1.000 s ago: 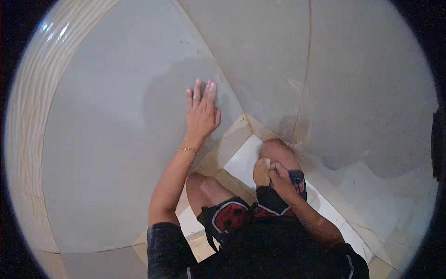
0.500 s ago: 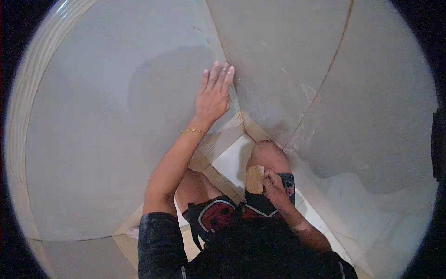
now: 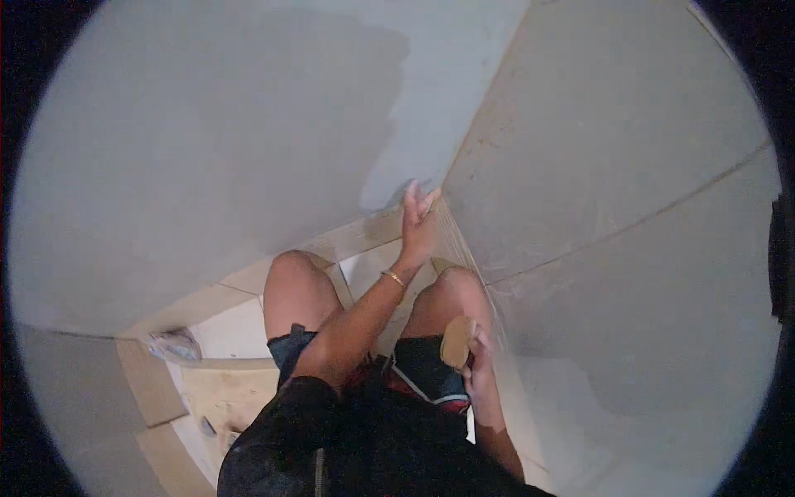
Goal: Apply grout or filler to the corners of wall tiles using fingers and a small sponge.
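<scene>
My left hand reaches forward to the low end of the corner where two grey walls meet. Its fingers are stretched and slightly apart, at the wall foot, and nothing shows in them. A thin bracelet circles that wrist. Over my right thigh, my right hand grips a tan, flat pad with rounded corners. I cannot make out exactly what kind of pad it is. The left wall has a darker grey area beside a paler strip along the corner. The right wall carries pale smudges.
Beige skirting tiles run along the wall foot, above white floor tiles. My bent knees are close to the walls. At the lower left lie a crumpled plastic bag and a beige board. A brown seam crosses the right wall.
My left hand has come down the corner from higher on the wall to near the skirting. The view has turned, bringing the bag and board in. My right hand keeps the pad.
</scene>
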`<action>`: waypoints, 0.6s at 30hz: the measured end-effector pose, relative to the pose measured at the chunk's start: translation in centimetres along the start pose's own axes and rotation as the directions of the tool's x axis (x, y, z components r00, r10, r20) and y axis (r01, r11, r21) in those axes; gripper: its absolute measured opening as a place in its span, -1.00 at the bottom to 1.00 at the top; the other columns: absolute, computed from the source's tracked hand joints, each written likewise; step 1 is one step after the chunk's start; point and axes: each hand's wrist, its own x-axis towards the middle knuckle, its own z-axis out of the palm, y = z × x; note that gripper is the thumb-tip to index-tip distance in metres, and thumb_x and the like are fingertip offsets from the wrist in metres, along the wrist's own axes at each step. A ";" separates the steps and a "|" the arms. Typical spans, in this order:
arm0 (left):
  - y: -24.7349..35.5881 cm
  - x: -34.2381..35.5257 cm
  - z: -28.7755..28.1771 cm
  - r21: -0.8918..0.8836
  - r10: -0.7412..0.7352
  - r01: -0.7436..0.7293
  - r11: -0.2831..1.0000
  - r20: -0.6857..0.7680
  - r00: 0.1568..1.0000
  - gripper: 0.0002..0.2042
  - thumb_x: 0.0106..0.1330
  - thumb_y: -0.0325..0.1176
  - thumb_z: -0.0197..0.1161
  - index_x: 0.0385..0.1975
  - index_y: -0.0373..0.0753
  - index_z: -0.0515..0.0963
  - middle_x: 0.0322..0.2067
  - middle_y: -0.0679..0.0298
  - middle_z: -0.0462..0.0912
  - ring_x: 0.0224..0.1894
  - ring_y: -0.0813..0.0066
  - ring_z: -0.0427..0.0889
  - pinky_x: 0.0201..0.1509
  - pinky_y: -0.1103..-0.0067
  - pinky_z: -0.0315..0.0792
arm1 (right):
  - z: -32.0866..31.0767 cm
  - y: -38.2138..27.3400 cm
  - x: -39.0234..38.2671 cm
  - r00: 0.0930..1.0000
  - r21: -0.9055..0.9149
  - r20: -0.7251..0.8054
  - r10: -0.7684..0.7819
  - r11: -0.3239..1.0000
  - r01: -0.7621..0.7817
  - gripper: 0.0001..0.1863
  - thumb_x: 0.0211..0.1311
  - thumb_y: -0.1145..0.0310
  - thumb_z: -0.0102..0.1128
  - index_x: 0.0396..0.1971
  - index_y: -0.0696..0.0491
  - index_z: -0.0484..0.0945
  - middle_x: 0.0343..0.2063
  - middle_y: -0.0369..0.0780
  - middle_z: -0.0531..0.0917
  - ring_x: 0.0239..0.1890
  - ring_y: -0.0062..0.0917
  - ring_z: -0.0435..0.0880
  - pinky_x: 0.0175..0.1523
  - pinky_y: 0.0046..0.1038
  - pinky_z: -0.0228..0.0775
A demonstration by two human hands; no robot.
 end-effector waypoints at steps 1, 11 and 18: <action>-1.7 0.0 0.4 -0.216 -0.120 0.115 0.970 -0.012 0.993 -0.37 0.16 -0.46 -0.04 0.31 -0.29 0.06 0.30 0.03 0.15 0.39 0.22 0.04 0.41 0.38 -0.07 | -0.1 0.1 -0.6 1.000 -0.028 0.010 0.009 1.000 -0.009 -0.62 0.26 0.19 -0.09 0.03 0.01 0.40 -0.41 -0.42 0.48 -0.68 -0.87 0.27 -0.73 -0.81 -0.05; 1.2 0.5 8.3 -0.292 -0.063 0.053 0.955 -0.026 0.998 -0.40 0.26 -0.34 -0.18 0.36 -0.25 0.01 0.42 0.09 -0.39 0.46 0.26 -0.32 0.45 0.43 -0.41 | -1.9 1.7 -5.4 0.999 0.003 0.027 0.025 1.000 -0.025 -0.47 0.19 0.04 0.04 0.04 0.10 0.32 -0.44 -0.34 0.50 -0.74 -0.83 0.29 -0.78 -0.80 0.00; 4.7 0.7 8.7 -0.478 0.001 0.007 0.878 0.017 1.000 -0.32 0.30 -0.38 -0.22 0.38 -0.27 -0.36 0.42 0.14 -0.19 0.46 0.29 -0.35 0.44 0.44 -0.44 | -1.3 1.3 -6.1 0.998 -0.053 -0.069 -0.009 0.999 0.005 -0.47 0.18 0.01 0.07 0.00 0.11 0.34 -0.40 -0.33 0.51 -0.73 -0.83 0.30 -0.76 -0.79 0.02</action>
